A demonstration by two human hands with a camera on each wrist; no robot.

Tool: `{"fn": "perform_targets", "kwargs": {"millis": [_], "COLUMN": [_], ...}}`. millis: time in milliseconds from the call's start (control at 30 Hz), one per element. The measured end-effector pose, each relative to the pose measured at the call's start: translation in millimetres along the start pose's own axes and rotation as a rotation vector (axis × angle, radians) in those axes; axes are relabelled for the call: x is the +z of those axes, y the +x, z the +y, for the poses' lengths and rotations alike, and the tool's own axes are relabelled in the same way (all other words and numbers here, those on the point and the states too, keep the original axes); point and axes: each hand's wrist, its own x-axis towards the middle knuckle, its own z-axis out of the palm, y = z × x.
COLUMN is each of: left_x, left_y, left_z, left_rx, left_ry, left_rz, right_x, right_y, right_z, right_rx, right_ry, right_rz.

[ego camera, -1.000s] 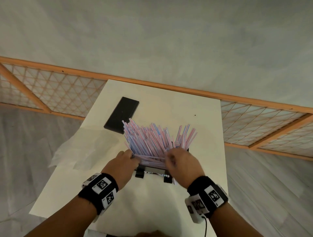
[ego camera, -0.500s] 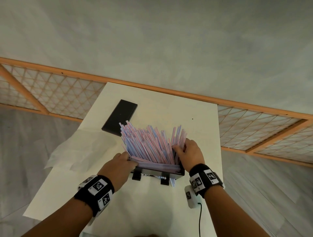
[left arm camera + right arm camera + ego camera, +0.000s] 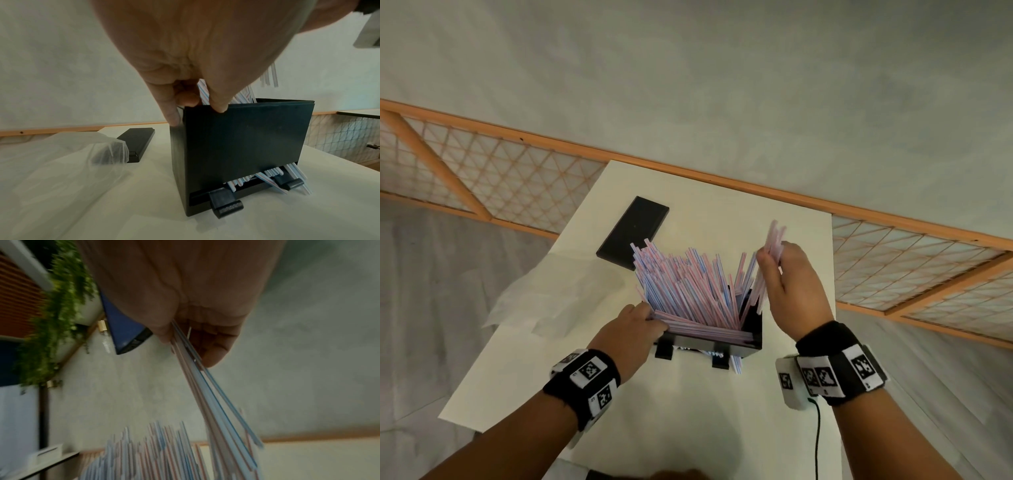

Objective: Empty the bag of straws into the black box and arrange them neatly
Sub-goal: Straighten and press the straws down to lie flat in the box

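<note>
The black box [image 3: 751, 337] stands on the white table, crammed with pink and blue striped straws [image 3: 688, 287] that fan upward and lean left. My left hand [image 3: 633, 329] grips the box's top left corner; in the left wrist view its fingers [image 3: 219, 105] curl over the rim of the box [image 3: 246, 146]. My right hand [image 3: 787, 284] pinches a small bunch of straws [image 3: 774, 246], raised above the box's right side. The right wrist view shows that bunch [image 3: 216, 402] between thumb and fingers. A few straws [image 3: 277, 177] poke out of the bottom slot.
A flat black lid [image 3: 633, 236] lies behind the box to the left. The clear plastic bag [image 3: 551, 298] lies crumpled at the table's left edge. The table [image 3: 722, 428] is narrow, with floor on both sides and a wooden lattice rail behind.
My right hand has left the box's right side and risen, drawing a small bunch of straws up out of the pile. My left hand has stayed at the box's left corner.
</note>
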Motion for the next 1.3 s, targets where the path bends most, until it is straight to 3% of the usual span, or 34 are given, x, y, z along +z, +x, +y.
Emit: {"fn": "perform_targets", "kwargs": {"millis": [167,300,467,800,967,1167,1300], "left_x": [4.4,7.3,6.9,10.2,-2.9,-4.6,2.3], "left_y": [1.1,1.6,5.9,6.9,-8.5,-19.1,-13.1], "left_z": [-2.6,-3.4,-6.0,-10.8,-6.3,-4.6,-6.5], "left_rx": [0.011,0.007,0.091,0.041,-0.266,-0.423,-0.459], "left_ry": [-0.005,0.018,0.094,-0.007,-0.487,-0.715,-0.818], "left_rz": [0.036,0.041,0.06,0.118,0.21,0.337,0.298], "right_x": [7.6,55.3,106.9,98.4,84.9,69.4,78.7], "right_y": [-7.7,-11.3,-12.0,-27.2,-27.5,-21.7,-23.8], "right_z": [-58.0,-67.5,-46.9,-5.0,-3.7,0.4,4.4], "right_rx": [-0.341,-0.31,-0.234,-0.035,-0.062,-0.062,-0.066], "right_ry": [-0.231,-0.234,-0.314,-0.473,-0.448,-0.396,-0.355], "right_rz": [-0.213,-0.538,-0.73,-0.808,-0.742,-0.664,-0.735]}}
